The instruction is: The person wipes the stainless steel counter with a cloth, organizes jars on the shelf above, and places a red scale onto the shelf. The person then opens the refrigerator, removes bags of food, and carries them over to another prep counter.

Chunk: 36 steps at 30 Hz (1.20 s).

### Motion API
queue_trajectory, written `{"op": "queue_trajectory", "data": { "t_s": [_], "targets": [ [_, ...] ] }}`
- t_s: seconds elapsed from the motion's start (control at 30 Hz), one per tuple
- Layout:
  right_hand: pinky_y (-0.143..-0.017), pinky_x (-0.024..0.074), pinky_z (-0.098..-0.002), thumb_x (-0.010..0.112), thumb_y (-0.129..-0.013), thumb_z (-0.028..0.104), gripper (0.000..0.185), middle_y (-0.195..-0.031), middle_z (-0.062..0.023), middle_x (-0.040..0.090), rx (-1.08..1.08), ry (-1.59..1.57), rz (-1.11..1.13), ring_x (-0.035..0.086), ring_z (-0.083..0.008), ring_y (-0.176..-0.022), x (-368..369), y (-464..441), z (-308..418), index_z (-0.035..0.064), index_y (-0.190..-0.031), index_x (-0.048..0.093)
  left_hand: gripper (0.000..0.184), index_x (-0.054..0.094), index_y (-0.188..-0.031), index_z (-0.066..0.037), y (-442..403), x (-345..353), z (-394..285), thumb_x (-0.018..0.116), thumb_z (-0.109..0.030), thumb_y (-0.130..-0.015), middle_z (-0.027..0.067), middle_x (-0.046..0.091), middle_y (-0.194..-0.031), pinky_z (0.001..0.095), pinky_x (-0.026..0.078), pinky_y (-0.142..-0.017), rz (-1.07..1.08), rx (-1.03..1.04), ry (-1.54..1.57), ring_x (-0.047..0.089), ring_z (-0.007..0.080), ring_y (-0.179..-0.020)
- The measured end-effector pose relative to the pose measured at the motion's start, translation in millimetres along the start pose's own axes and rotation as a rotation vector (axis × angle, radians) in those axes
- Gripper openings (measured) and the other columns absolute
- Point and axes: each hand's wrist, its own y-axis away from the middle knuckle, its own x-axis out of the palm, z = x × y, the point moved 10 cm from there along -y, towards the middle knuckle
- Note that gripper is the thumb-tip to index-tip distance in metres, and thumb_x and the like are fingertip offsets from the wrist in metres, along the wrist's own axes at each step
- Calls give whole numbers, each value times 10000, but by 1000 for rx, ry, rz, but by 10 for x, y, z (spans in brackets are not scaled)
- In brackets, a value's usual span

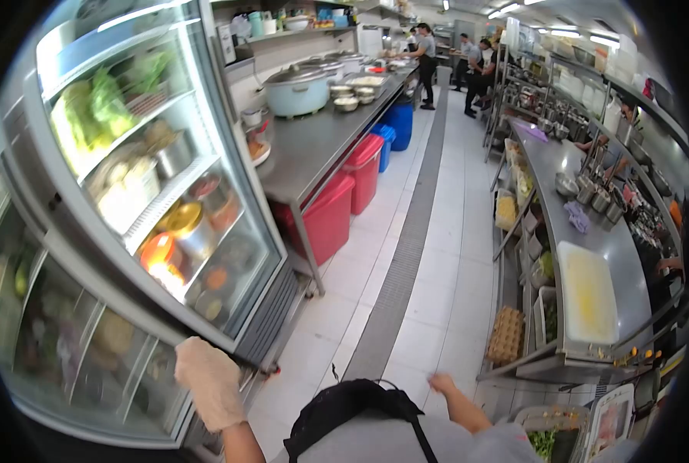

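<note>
My left hand (pixel 208 383), in a pale, loose glove, is at the lower left beside the bottom edge of the glass-door fridge (pixel 240 349). Its fingers look curled in, and their inner side is hidden; whether it touches the door frame I cannot tell. Low in the middle, over the floor, my bare right hand (pixel 441 383) hangs away from everything, its fingers partly stretched and nothing visible in them. Behind the lit fridge glass are leafy greens (pixel 111 104), a metal pot (pixel 175 158) and an orange-lidded container (pixel 159 251).
A steel counter (pixel 302 147) on the left carries a large lidded pot (pixel 296 91), with red bins (pixel 329 216) and a blue bin (pixel 398 123) beneath. On the right, a steel table (pixel 545 174) holds a white cutting board (pixel 587 293). Several people stand down the tiled aisle (pixel 437 270).
</note>
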Motion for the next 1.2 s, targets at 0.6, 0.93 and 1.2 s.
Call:
{"op": "queue_trajectory", "data": {
  "t_s": [0.6,0.93,1.2],
  "targets": [
    [-476,458,-384,514,-758,204,246,-561,-116,587,488,-352,-403,575,-243,-496,-2631,-3371,-2474,-5,-661,600,168,603,-807,-141,-3579,1755,-5237,556,-286,-734,34,554,-774,296,393,-581,-142,266,933,514,176,-691],
    [-483,450,-308,568,-808,243,235,-578,-63,592,205,-501,-392,567,-154,-520,-4711,-6576,-1813,23,-765,638,378,509,-925,-132,-5792,3611,-6175,462,-482,-791,23,440,-1015,308,335,-858,-371,-680,1339,392,116,-990],
    [-589,494,-392,543,-790,304,266,-688,-101,634,711,-497,109,597,-230,-603,-4569,-6754,-2785,59,-785,648,395,516,-921,-33,-6333,3189,-8051,467,-401,-784,61,480,-1004,284,298,-902,-417,-619,1452,420,158,-983]
  ]
}}
